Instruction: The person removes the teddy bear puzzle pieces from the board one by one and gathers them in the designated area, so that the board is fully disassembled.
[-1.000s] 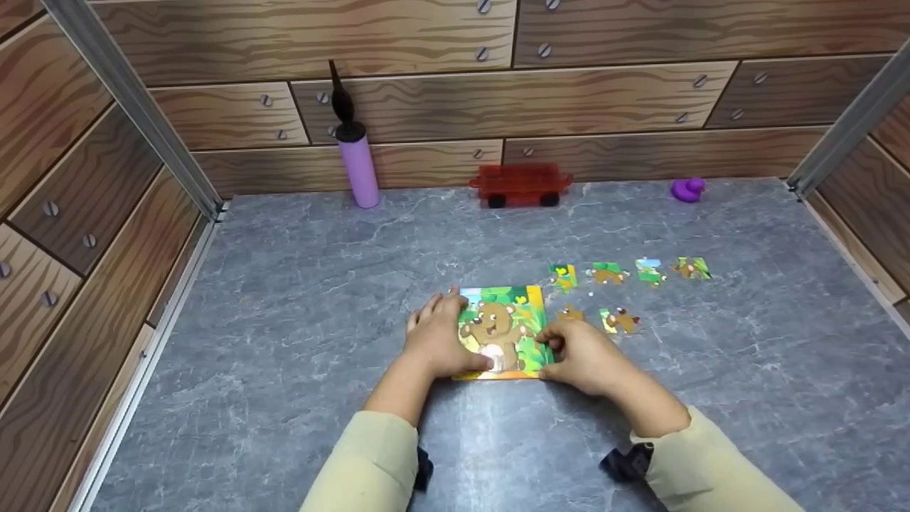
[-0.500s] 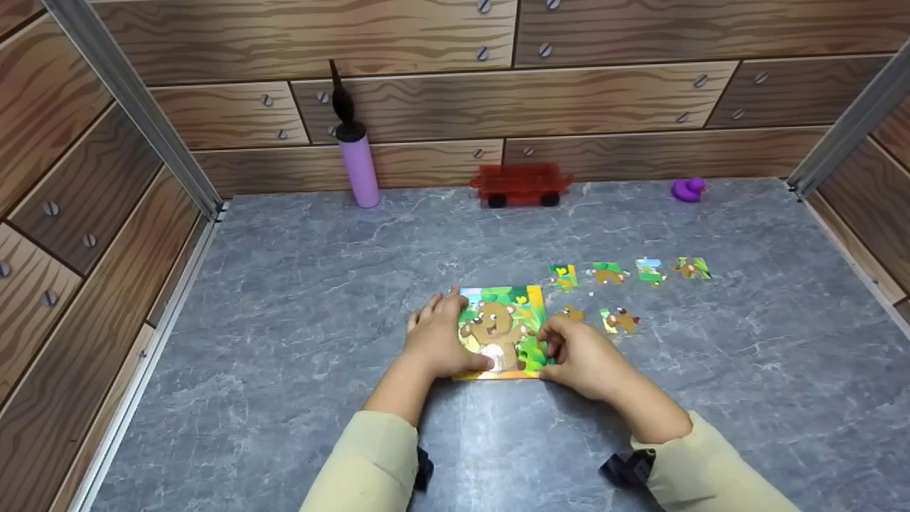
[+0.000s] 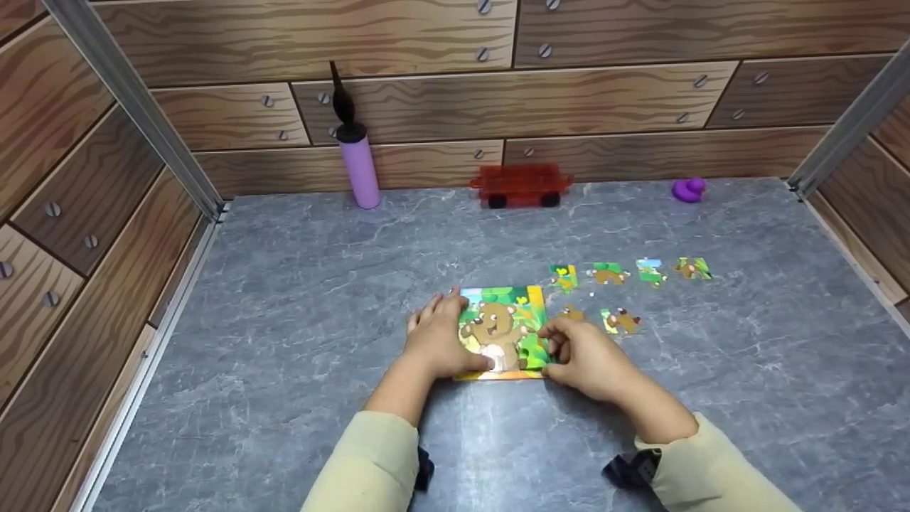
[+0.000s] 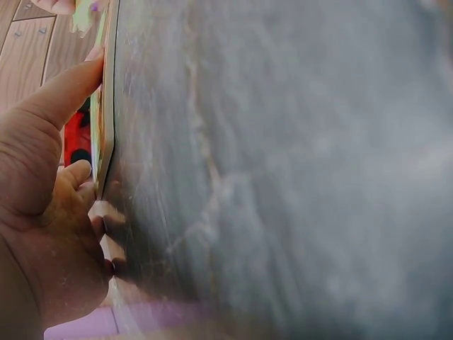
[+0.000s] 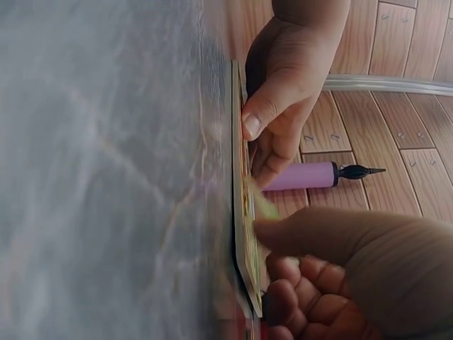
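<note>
A square jigsaw puzzle (image 3: 492, 320) with a smiling bear lies face up in the middle of the table. My left hand (image 3: 437, 343) rests on its left side, thumb across the lower part and fingers by the upper left corner. At the lower right, my right hand (image 3: 589, 358) pinches a green puzzle piece (image 3: 533, 351) between thumb and fingers. The right wrist view shows this piece (image 5: 263, 201) tilted up from the board, close to the thumb tip. Several loose puzzle pieces (image 3: 623, 321) lie beyond the right hand, one partly hidden by it.
At the back wall stand a purple balloon pump (image 3: 361, 171) with a black nozzle, a red toy wagon (image 3: 521, 185) and a purple rubber duck (image 3: 688, 190). A row of loose pieces (image 3: 608, 273) lies right of the puzzle's far edge. Wood-patterned walls enclose the grey table (image 3: 306, 284).
The green piece has tilted and shifted slightly in my right hand's pinch, and that hand has moved a little to the right. My left hand stays in place on the puzzle.
</note>
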`<act>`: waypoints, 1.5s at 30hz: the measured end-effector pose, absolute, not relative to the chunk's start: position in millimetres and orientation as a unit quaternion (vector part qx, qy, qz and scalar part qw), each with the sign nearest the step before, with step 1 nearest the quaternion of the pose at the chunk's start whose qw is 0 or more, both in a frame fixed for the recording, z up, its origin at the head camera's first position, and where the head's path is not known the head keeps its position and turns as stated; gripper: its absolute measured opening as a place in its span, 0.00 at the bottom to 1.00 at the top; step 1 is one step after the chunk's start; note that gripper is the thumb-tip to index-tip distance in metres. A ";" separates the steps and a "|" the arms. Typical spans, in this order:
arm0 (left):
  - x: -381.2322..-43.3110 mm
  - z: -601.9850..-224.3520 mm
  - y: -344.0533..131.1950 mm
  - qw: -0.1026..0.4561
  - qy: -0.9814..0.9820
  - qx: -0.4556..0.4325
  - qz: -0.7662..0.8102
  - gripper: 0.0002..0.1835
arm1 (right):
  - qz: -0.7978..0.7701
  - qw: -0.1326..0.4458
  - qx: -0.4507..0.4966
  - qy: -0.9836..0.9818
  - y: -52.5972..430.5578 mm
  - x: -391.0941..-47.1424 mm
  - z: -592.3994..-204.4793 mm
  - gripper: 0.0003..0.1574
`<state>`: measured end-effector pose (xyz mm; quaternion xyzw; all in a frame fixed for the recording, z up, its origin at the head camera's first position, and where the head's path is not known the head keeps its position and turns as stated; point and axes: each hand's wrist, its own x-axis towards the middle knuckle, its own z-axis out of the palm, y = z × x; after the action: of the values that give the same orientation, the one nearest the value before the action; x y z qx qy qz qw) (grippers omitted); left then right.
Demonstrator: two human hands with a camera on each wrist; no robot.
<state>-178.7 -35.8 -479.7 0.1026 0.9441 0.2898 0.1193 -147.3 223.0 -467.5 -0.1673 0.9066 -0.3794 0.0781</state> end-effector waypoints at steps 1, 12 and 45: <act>-178.6 -479.4 -35.7 0.119 0.944 0.103 0.291 0.56 | -0.384 0.076 -0.167 0.905 224.3 -147.5 -467.0 0.23; -179.0 -480.1 -35.1 0.116 0.944 0.100 0.291 0.57 | -0.399 0.027 -0.163 0.902 243.4 -147.3 -462.3 0.25; -179.1 -480.1 -35.6 0.123 0.943 0.099 0.293 0.57 | -0.389 -0.047 -0.153 0.907 326.3 -153.9 -442.7 0.28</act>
<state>-179.1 -35.6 -480.1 0.0987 0.9428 0.2935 0.1231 -153.9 326.3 -442.7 -0.1530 0.9072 -0.3891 -0.0473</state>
